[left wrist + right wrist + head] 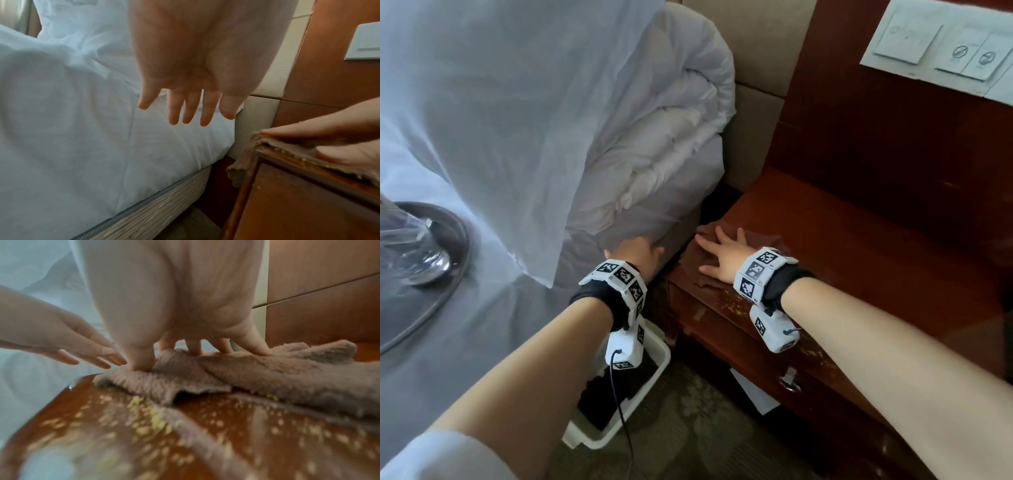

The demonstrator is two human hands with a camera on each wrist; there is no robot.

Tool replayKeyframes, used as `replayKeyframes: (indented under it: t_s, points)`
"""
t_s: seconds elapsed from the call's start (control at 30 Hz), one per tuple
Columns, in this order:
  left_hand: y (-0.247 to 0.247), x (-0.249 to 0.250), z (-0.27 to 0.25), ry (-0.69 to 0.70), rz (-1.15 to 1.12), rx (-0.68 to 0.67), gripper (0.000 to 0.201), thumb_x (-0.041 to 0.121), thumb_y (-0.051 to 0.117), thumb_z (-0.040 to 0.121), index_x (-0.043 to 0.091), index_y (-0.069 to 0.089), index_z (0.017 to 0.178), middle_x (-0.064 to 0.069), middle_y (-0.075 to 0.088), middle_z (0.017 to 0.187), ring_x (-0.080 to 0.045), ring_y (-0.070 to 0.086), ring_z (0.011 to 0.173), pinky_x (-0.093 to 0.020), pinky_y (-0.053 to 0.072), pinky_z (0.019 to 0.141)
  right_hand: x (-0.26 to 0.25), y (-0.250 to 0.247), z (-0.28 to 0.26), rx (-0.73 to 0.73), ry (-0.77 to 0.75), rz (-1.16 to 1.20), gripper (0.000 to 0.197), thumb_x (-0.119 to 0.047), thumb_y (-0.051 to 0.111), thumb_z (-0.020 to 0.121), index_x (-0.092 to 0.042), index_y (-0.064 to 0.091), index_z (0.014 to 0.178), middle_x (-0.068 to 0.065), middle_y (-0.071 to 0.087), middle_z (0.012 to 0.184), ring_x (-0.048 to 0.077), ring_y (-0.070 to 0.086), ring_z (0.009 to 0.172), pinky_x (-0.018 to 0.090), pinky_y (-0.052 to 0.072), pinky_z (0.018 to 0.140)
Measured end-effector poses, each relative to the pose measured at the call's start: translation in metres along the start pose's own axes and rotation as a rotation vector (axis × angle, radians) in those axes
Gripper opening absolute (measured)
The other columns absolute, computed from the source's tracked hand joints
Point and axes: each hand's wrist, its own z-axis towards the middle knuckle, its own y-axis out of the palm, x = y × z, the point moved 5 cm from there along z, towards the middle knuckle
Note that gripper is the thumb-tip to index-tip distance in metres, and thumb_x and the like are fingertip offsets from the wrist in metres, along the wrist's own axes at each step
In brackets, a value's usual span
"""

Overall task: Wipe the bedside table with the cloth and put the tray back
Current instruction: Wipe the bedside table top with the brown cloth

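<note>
Your right grip (722, 255) presses the cloth (760, 240) flat-fingered on the table (859, 246) (crumbs nearby); left grip (637, 253) wide, holding nothing.

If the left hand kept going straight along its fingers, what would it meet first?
Likely the white bedding hanging over the mattress edge; the left hand points at it, open and empty, though the gap is hard to judge.

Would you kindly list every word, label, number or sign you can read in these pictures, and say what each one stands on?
No words or numbers can be read.
Wall panel: two crossed-circle signs on its switches; any lettering is too blurred to read.
Wrist bands on the left hand and right hand: black-and-white square code markers, no readable text.
Cloth, bedside table, tray: no text shows.
</note>
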Motion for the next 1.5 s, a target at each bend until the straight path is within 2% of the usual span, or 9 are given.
replayKeyframes:
  t_s: [0.07,0.17,0.57,0.67,0.8,0.93,1.13,1.33,1.5]
  points:
    - [0.002,0.008,0.000,0.019,-0.008,-0.005,0.040,0.038,0.040,0.097,0.017,0.058,0.126,-0.010,0.056,0.133,-0.032,0.050,0.125,-0.053,0.029,0.111,-0.002,0.004,-0.003,-0.005,-0.006,-0.001,0.066,-0.049,0.042,0.096,-0.045,0.004,0.149,-0.002,-0.011,0.161,0.045,-0.013,0.144,0.072,0.012,0.107]
    - [0.007,0.022,-0.005,0.070,0.015,-0.009,0.037,0.037,0.039,0.097,0.019,0.058,0.124,-0.011,0.058,0.131,-0.032,0.051,0.124,-0.053,0.030,0.110,-0.006,0.009,-0.008,-0.015,-0.014,-0.014,0.069,-0.049,0.043,0.095,-0.044,0.002,0.150,0.000,-0.010,0.161,0.046,-0.013,0.143,0.071,0.013,0.108]
    - [0.013,0.033,-0.034,0.127,0.023,-0.007,0.040,0.036,0.036,0.099,0.020,0.048,0.134,-0.007,0.052,0.138,-0.031,0.045,0.130,-0.054,0.026,0.112,0.005,0.038,-0.057,0.012,-0.009,0.003,0.067,-0.051,0.041,0.095,-0.046,0.001,0.149,-0.006,-0.010,0.161,0.039,-0.011,0.146,0.073,0.011,0.107]
    - [0.013,0.042,-0.037,0.160,0.023,0.013,0.040,0.034,0.035,0.100,0.018,0.044,0.136,-0.006,0.045,0.145,-0.031,0.040,0.134,-0.054,0.023,0.114,0.010,0.044,-0.069,0.005,0.003,0.004,0.066,-0.049,0.040,0.097,-0.046,0.001,0.149,-0.006,-0.010,0.161,0.038,-0.012,0.146,0.073,0.010,0.107]
    - [0.019,0.054,-0.041,0.208,0.042,0.000,0.045,0.030,0.035,0.101,0.018,0.035,0.145,-0.003,0.022,0.158,-0.027,0.025,0.143,-0.054,0.015,0.117,0.017,0.053,-0.083,-0.005,0.014,0.006,0.062,-0.043,0.038,0.099,-0.047,0.001,0.148,-0.008,-0.010,0.161,0.038,-0.012,0.146,0.073,0.010,0.106]
    - [0.023,0.065,-0.046,0.271,0.073,0.005,0.044,0.027,0.035,0.101,0.016,0.035,0.144,-0.005,0.021,0.158,-0.027,0.023,0.144,-0.051,0.016,0.117,0.026,0.062,-0.097,-0.003,0.041,0.016,0.060,-0.042,0.036,0.100,-0.048,0.001,0.148,-0.009,-0.010,0.160,0.038,-0.011,0.146,0.074,0.010,0.106]
    - [0.039,0.089,-0.040,0.391,0.116,-0.084,0.047,0.024,0.033,0.102,0.017,0.028,0.148,-0.010,0.014,0.159,-0.030,0.015,0.146,-0.047,0.019,0.118,0.061,0.071,-0.121,0.016,0.132,0.087,0.057,-0.048,0.031,0.099,-0.050,-0.001,0.147,-0.010,-0.012,0.160,0.036,-0.014,0.146,0.072,0.008,0.107]
    - [0.048,0.113,-0.032,0.379,0.156,-0.147,0.050,0.029,0.035,0.101,0.024,0.023,0.150,-0.004,0.007,0.161,-0.028,0.004,0.148,-0.053,0.011,0.119,0.090,0.068,-0.119,-0.012,0.220,0.145,0.069,-0.056,0.041,0.093,-0.050,-0.002,0.147,-0.009,-0.015,0.160,0.038,-0.017,0.145,0.074,0.009,0.107]
    - [0.048,0.126,-0.016,0.382,0.205,-0.175,0.062,0.043,0.043,0.097,0.027,0.017,0.151,-0.004,0.002,0.161,-0.028,0.000,0.148,-0.055,0.009,0.118,0.116,0.052,-0.099,-0.009,0.302,0.175,0.074,-0.059,0.042,0.091,-0.049,-0.005,0.147,-0.008,-0.017,0.159,0.040,-0.016,0.144,0.072,0.010,0.107]
